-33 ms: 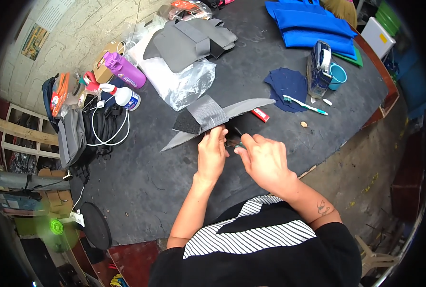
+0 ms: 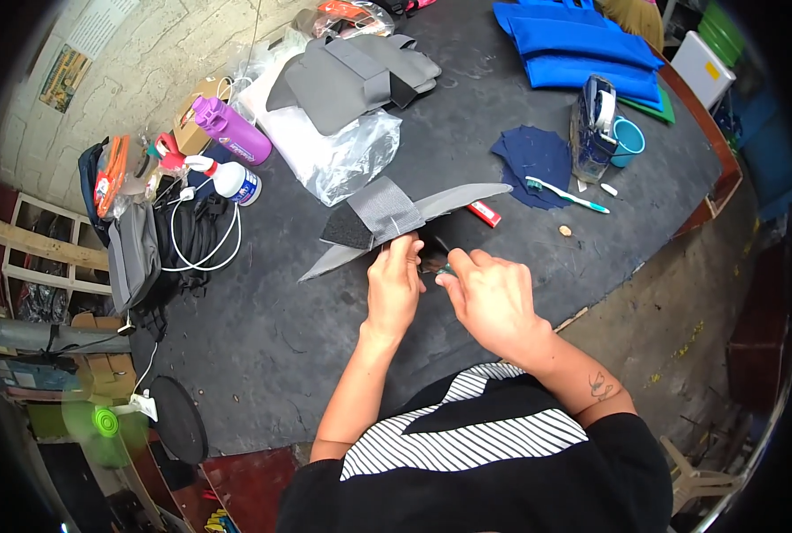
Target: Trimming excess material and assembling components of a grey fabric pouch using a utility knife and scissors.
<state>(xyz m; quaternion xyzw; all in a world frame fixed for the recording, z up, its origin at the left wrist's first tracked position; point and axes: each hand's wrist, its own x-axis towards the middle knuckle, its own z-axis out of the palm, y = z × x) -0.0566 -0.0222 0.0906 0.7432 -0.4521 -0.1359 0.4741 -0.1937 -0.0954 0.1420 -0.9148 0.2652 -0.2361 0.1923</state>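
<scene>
My left hand (image 2: 393, 289) pinches the lower edge of a grey fabric piece (image 2: 453, 199), which is held up over the table edge nearest me. A wide grey strap (image 2: 385, 210) with a black fuzzy patch (image 2: 347, 228) crosses that piece. My right hand (image 2: 493, 298) is closed just to the right of the left one, its thumb and forefinger on something small with a bit of teal showing. Most of that thing is hidden by the fingers. A dark, thin curved part shows between the two hands, too unclear to name. Behind the fabric lies a small red box (image 2: 485, 213).
On the black table (image 2: 298, 355) more grey fabric pieces (image 2: 334, 84) lie on clear plastic. A purple bottle (image 2: 236, 131) and spray bottle (image 2: 236, 184) stand left. To the right are a toothbrush (image 2: 569, 195), navy cloth (image 2: 533, 160), teal cup (image 2: 628, 142) and blue bags (image 2: 573, 53).
</scene>
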